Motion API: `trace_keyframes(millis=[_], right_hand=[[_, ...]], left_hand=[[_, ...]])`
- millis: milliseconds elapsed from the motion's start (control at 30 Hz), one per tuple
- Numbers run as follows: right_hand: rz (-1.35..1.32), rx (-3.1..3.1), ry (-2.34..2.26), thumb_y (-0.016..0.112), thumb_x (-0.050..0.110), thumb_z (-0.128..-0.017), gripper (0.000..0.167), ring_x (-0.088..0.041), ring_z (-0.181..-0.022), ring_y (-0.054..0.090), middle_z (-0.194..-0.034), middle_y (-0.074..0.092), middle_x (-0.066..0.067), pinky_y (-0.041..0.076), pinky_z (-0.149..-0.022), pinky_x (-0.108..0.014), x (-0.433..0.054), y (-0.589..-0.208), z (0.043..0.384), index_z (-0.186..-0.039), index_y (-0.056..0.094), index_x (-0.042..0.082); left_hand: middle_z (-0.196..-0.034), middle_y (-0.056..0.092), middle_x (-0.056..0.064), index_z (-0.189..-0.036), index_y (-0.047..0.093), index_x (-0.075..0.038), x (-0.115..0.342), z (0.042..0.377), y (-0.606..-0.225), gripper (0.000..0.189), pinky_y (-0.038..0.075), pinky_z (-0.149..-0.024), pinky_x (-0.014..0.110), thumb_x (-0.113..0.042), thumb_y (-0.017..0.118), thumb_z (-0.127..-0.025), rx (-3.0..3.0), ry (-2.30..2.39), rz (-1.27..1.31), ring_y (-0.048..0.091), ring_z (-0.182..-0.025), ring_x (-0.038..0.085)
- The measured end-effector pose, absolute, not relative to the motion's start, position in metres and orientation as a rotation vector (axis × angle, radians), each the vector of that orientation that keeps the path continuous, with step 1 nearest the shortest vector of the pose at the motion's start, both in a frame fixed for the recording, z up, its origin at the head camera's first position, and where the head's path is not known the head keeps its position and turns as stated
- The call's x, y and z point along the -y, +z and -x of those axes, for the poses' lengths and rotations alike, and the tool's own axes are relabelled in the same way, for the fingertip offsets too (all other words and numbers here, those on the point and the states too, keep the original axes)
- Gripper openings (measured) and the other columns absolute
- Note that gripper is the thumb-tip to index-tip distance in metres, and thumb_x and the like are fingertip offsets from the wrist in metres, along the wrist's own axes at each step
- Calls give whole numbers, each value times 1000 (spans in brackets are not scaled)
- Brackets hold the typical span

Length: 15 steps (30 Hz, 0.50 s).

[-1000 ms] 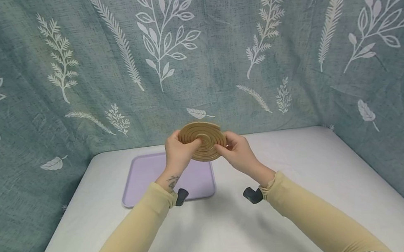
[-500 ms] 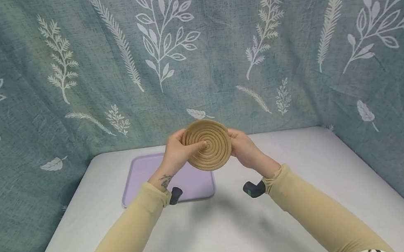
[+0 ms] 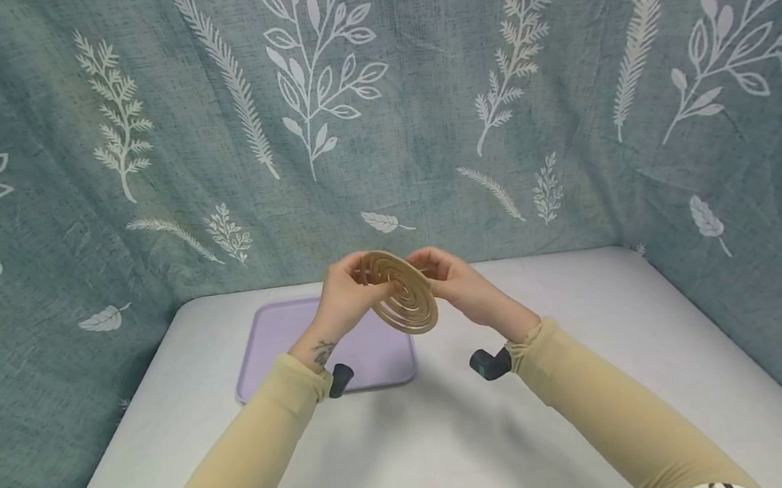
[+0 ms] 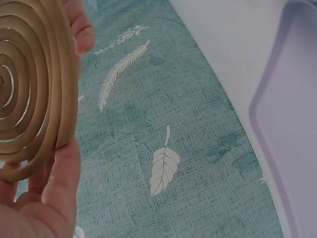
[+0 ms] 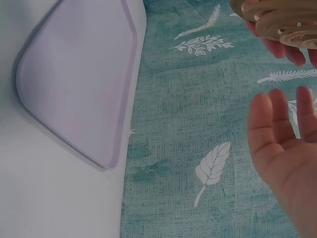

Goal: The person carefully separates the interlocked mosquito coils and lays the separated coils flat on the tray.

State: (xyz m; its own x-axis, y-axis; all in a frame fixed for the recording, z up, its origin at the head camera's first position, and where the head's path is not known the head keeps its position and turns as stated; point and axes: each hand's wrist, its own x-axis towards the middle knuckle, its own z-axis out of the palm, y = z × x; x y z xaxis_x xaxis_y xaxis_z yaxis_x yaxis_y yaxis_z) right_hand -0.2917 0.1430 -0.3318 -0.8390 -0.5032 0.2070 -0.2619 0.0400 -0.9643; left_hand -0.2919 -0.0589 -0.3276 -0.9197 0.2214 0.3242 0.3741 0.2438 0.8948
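A flat brown mosquito coil (image 3: 404, 295), a spiral with narrow gaps between its rings, is held up tilted above the far part of the table. My left hand (image 3: 346, 293) pinches its left side, the thumb on the near face and fingers behind. In the left wrist view the coil (image 4: 29, 89) is seen close up, with the left hand (image 4: 47, 198) under its lower edge. Beside the coil's right edge is my right hand (image 3: 461, 284). From the right wrist, the right hand (image 5: 287, 144) shows loosely bent fingers with a gap to the coil (image 5: 282, 22).
A shallow lilac tray (image 3: 287, 352) lies on the white table (image 3: 549, 298), left of centre and below the left hand. A green curtain (image 3: 419, 112) with white leaf prints stands round the table's back and sides. Dark wrist cameras sit at both cuffs.
The coil has turned, from facing the head camera half a second ago to slanting down to the right. The right hand's fingers have shifted at its right edge; the left hand keeps its pinch.
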Motion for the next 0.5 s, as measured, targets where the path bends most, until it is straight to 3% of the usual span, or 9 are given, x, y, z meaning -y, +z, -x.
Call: trace_keyframes(millis=[133, 233, 333, 500], right_hand=[[814, -2063, -1855, 66, 37, -82, 82, -32, -126, 42, -141, 36, -18, 35, -103, -50, -143, -332, 294, -144, 23, 4], [845, -2002, -1829, 67, 49, -73, 100, -38, -131, 34, -147, 28, -20, 29, -106, -55, -143, -332, 295, -148, 14, 9], [865, -1948, -1808, 69, 54, -68, 107, -36, -130, 37, -147, 29, -20, 29, -106, -55, -143, -332, 296, -149, 12, 13], [889, -1868, -1820, 70, 54, -69, 106, -20, -120, 50, -146, 31, -23, 34, -104, -49, -142, -334, 298, -149, 13, 14]], left_hand=[[-100, 62, 7, -112, 64, -14, 59, 291, -326, 44, 48, -65, 27, -11, 79, -70, 2386, -1757, 587, 56, -86, 19], [-106, 61, 6, -115, 63, -15, 60, 290, -325, 48, 51, -68, 29, -11, 80, -70, 2393, -1770, 596, 58, -92, 21], [-108, 60, 7, -117, 61, -15, 60, 290, -324, 52, 52, -69, 31, -13, 81, -70, 2398, -1768, 599, 59, -95, 23], [-106, 60, 7, -116, 60, -14, 60, 290, -324, 51, 52, -71, 33, -14, 81, -70, 2405, -1753, 585, 59, -94, 24]])
